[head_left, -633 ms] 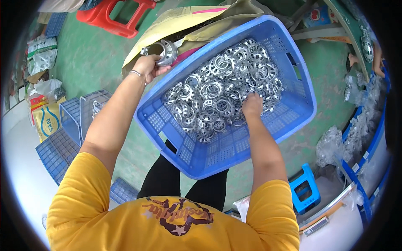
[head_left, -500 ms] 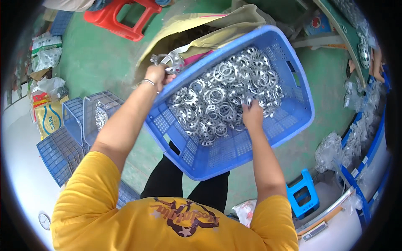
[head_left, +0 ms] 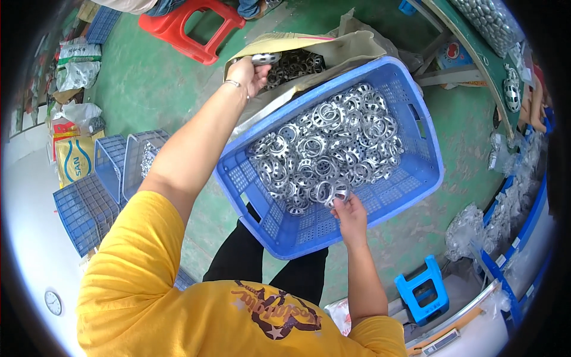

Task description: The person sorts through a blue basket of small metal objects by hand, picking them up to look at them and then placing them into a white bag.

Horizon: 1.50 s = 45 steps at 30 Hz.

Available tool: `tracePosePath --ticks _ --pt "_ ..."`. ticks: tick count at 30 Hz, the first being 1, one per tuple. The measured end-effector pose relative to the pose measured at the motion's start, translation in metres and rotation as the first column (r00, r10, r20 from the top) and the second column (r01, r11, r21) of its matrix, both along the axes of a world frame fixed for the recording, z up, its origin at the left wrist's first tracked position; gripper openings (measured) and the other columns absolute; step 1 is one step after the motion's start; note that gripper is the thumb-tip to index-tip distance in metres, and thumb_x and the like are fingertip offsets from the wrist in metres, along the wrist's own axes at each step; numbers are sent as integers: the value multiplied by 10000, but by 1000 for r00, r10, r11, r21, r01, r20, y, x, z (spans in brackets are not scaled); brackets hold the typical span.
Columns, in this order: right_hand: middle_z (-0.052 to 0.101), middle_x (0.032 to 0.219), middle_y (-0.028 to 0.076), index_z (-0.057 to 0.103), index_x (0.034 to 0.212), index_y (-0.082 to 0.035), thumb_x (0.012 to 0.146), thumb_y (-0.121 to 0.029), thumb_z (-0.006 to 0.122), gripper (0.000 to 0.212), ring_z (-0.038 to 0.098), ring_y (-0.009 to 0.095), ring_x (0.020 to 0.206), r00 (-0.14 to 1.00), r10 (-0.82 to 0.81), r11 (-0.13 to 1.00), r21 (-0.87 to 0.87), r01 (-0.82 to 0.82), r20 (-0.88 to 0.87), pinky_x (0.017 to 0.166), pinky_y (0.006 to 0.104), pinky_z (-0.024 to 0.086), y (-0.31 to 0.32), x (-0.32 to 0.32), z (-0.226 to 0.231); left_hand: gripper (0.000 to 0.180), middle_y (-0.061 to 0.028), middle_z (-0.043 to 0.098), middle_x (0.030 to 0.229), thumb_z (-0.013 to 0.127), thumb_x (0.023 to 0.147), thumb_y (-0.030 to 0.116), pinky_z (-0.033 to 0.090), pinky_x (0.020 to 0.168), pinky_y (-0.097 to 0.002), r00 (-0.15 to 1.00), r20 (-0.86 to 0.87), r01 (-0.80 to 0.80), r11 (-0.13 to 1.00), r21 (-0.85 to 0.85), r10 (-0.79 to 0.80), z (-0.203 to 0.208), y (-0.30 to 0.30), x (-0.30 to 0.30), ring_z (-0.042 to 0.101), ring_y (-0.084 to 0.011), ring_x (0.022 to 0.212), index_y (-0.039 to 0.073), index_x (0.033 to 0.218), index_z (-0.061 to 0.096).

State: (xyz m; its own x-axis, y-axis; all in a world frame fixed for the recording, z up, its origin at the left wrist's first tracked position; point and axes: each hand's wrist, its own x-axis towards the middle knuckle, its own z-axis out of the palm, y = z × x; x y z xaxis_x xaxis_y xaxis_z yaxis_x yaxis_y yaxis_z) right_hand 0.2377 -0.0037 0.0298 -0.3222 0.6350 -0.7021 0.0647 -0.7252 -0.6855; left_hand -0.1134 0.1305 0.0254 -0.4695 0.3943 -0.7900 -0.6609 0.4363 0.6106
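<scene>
A blue perforated plastic basket [head_left: 429,149] sits tilted in front of me, with a heap of shiny slotted metal rings [head_left: 315,146], like bearing cages, inside. Over the mouth of a yellowish sack [head_left: 351,47] behind the basket's far left side, my left hand [head_left: 248,74] is closed on a slotted metal ring [head_left: 266,58]; its fingers partly hide how many it holds. More rings [head_left: 295,65], darker looking, lie in the sack. At the basket's near side my right hand [head_left: 351,215] pinches another slotted metal ring [head_left: 340,193] at the heap's edge.
A red stool [head_left: 211,50] stands at the far left, next to a seated person's leg. Grey-blue wire-like crates [head_left: 89,205] are stacked on the left. On the right are a blue stool [head_left: 425,291], clear plastic bags [head_left: 467,229] and a green-topped table [head_left: 437,12].
My left hand has moved away from the basket's rim to over the sack's mouth, still with metal in it. My right hand has drawn back toward me from the heap, now with a ring.
</scene>
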Motion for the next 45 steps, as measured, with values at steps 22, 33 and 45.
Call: tracePosePath --ticks 22,33,45 --pt "591 862 34 502 1005 22 807 -54 566 221 534 74 718 988 -146 989 17 145 57 620 202 421 -30 44 55 110 -184 599 694 549 672 121 485 621 -403 -798 -342 531 -310 -789 -497 43 -46 -21 593 -346 691 28 714 592" --pt "595 823 46 516 955 2 804 -84 570 182 548 95 685 993 -90 996 -22 89 -74 601 214 439 -24 4 66 110 -144 577 619 548 643 153 473 570 -410 -846 -518 479 -612 -629 -128 76 -66 16 580 -328 631 44 640 562" --pt "584 887 97 466 1062 15 814 -203 578 349 557 156 702 882 -176 984 -113 140 -437 611 249 446 1 -10 88 298 -77 594 814 453 888 289 472 564 -279 105 -601 989 149 -22 -793 122 -101 84 584 -155 648 30 994 554"
